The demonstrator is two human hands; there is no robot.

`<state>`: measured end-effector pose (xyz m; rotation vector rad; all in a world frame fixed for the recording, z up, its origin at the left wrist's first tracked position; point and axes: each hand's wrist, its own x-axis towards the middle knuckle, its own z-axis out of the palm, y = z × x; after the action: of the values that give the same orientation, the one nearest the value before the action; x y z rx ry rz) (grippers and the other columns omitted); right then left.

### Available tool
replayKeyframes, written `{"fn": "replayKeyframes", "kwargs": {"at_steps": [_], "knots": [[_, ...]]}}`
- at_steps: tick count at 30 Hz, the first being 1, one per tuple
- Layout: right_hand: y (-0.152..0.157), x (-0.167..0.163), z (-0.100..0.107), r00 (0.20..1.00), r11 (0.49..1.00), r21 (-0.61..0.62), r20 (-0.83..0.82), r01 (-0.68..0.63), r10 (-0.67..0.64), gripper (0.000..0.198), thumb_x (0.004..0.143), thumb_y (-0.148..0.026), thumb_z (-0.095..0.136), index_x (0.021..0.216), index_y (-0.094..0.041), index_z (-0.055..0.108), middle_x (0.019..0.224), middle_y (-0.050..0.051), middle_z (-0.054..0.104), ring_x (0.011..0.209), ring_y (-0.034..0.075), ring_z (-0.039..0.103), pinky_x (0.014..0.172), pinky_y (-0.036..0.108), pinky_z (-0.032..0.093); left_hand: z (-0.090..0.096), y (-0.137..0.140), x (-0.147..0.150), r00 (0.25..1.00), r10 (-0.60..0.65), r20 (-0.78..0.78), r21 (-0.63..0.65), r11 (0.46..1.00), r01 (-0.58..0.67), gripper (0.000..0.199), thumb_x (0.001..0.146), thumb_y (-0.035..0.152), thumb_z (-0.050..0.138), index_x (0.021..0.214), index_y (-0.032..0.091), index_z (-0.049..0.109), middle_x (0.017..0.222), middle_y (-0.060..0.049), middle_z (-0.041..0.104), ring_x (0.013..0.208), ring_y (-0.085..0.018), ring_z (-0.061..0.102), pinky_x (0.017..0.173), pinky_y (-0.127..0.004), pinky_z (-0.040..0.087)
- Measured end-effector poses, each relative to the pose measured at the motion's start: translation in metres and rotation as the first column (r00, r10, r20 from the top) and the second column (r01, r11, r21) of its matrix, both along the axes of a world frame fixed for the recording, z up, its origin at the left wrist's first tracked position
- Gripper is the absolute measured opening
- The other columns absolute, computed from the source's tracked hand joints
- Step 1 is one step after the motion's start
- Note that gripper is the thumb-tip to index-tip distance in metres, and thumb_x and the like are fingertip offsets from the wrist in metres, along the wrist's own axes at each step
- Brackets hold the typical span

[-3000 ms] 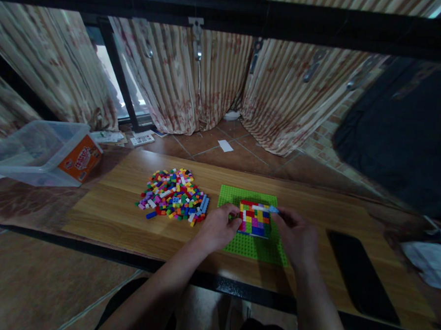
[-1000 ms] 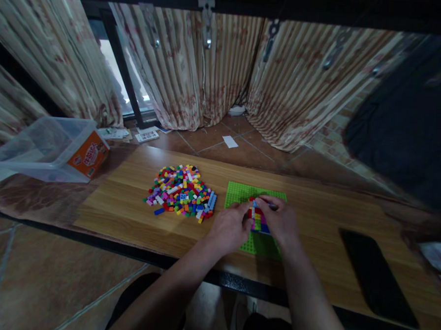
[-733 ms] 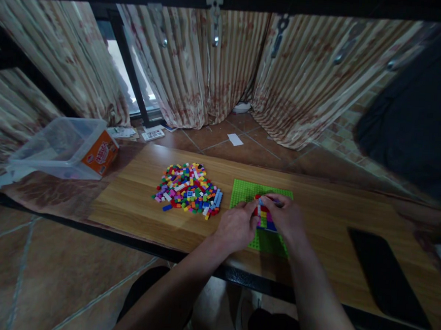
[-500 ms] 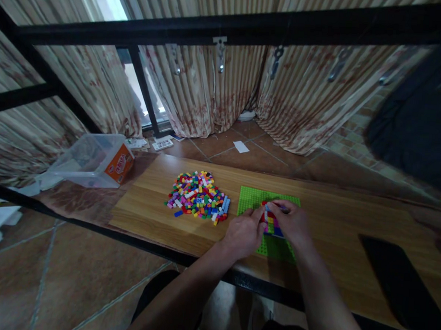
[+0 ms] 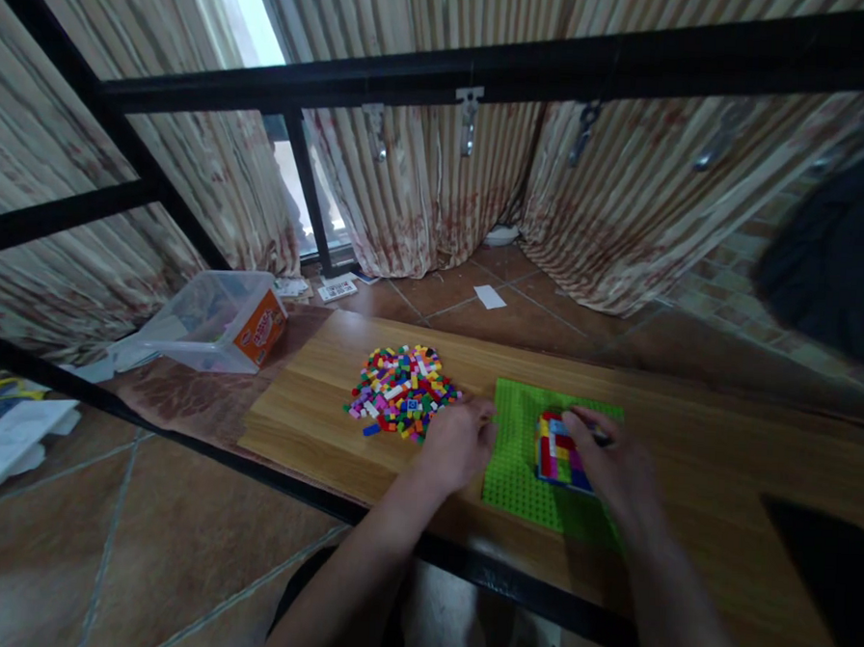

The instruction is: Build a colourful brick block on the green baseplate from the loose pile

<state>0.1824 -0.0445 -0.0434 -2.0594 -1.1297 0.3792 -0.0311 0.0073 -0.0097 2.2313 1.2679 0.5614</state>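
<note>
On the green baseplate (image 5: 515, 473) sits a low block of toy bricks (image 5: 559, 454) in red, yellow, magenta and blue. My right hand (image 5: 617, 464) grips this block at its upper right side, thumb and fingers curled and covering that part. Between the baseplate and a heap of loose toy bricks (image 5: 400, 389) is my left hand (image 5: 460, 446), close to the heap's right edge. Its fingers are bent and blurred, and whether anything is in them does not show.
A clear plastic bin (image 5: 211, 322) with an orange label stands left of the wooden board (image 5: 304, 413). A dark flat object (image 5: 817, 566) lies on the right. The black metal bar (image 5: 431, 72) crosses in front of curtains. A person's dark clothing (image 5: 841, 258) shows at right.
My left hand has come off the brick block and moved left to the heap. My right hand stays at the block. The view has shifted slightly left.
</note>
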Motion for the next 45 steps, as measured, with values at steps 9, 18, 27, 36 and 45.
{"fn": "replayKeyframes", "kwargs": {"at_steps": [9, 18, 27, 36, 45], "knots": [[0.003, 0.001, 0.008, 0.981, 0.973, 0.124, -0.026, 0.193, -0.192, 0.047, 0.078, -0.053, 0.053, 0.099, -0.017, 0.075, 0.093, 0.011, 0.074, 0.088, 0.028, 0.067, 0.081, 0.039, 0.049, 0.001, 0.029, -0.053, 0.971, 0.13, -0.202, 0.117, 0.987, -0.108, 0.027, 0.075, 0.01, 0.059, 0.095, 0.021, 0.073, 0.102, -0.007, 0.069, 0.097, -0.021, 0.063, 0.094, -0.034, 0.049], [-0.001, 0.003, 0.004, 0.988, 0.978, 0.142, -0.018, 0.155, -0.154, 0.045, 0.079, -0.053, 0.055, 0.1, -0.018, 0.074, 0.093, 0.012, 0.072, 0.08, 0.026, 0.066, 0.072, 0.037, 0.049, 0.0, 0.03, -0.052, 0.962, 0.05, -0.267, 0.145, 0.989, -0.011, 0.019, 0.078, 0.011, 0.057, 0.083, 0.021, 0.073, 0.099, -0.007, 0.068, 0.101, -0.023, 0.06, 0.095, -0.037, 0.046], [0.0, 0.006, 0.004, 0.989, 0.971, 0.189, -0.046, 0.149, -0.143, 0.044, 0.078, -0.05, 0.055, 0.099, -0.016, 0.074, 0.094, 0.013, 0.071, 0.078, 0.024, 0.064, 0.075, 0.038, 0.049, 0.0, 0.032, -0.054, 0.977, 0.047, -0.207, 0.158, 0.987, -0.014, 0.022, 0.072, 0.004, 0.054, 0.082, 0.02, 0.065, 0.095, -0.006, 0.067, 0.095, -0.022, 0.061, 0.088, -0.036, 0.047], [0.0, 0.012, 0.005, 0.971, 0.939, 0.273, -0.169, 0.21, -0.168, 0.042, 0.078, -0.049, 0.058, 0.097, -0.015, 0.074, 0.092, 0.013, 0.071, 0.073, 0.022, 0.064, 0.071, 0.037, 0.05, 0.003, 0.012, -0.015, 0.958, -0.042, 0.282, -0.08, 0.995, 0.067, 0.012, 0.081, 0.011, 0.055, 0.085, 0.018, 0.064, 0.082, -0.001, 0.069, 0.077, -0.014, 0.065, 0.074, -0.024, 0.05], [-0.002, 0.013, 0.004, 0.97, 0.944, 0.269, -0.198, 0.189, -0.138, 0.041, 0.078, -0.049, 0.059, 0.095, -0.015, 0.075, 0.089, 0.012, 0.074, 0.074, 0.023, 0.066, 0.071, 0.037, 0.051, -0.013, -0.008, 0.043, 0.908, 0.095, 0.409, -0.144, 0.989, -0.039, 0.02, 0.084, 0.011, 0.057, 0.098, 0.018, 0.07, 0.092, -0.005, 0.074, 0.081, -0.015, 0.069, 0.077, -0.027, 0.054]]}}
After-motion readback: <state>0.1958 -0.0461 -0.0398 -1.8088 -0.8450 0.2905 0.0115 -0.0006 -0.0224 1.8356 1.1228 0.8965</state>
